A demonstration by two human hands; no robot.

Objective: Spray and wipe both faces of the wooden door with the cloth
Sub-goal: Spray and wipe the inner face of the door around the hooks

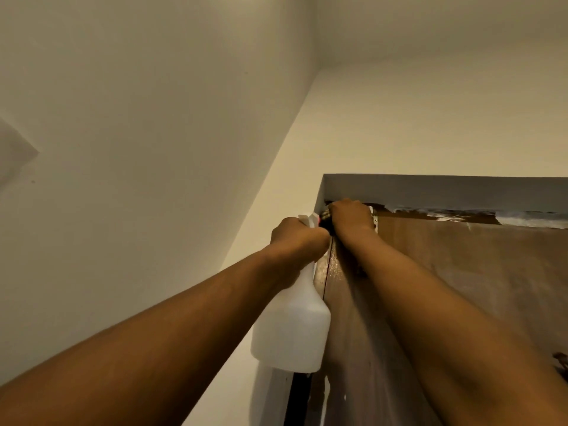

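Pale walls [153, 149] rise around the wooden door [445, 272], its top corner at 12 o'clock. Your right hand [352, 215] clutches the dark cloth [325, 218] there; at its 9 o'clock, your left hand [295, 238] grips the spray bottle [292, 330] by its neck.

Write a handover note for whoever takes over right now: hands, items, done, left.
Left hand: grips the white spray bottle at its neck; the bottle hangs beside the edge of the wooden door.
Right hand: at the door's top corner, curled over a dark cloth that is mostly hidden.
Done: wiping has reached the top of this face; how much is wiped cannot be told.
Left: the rest of this face, then the other face, which is not in view.
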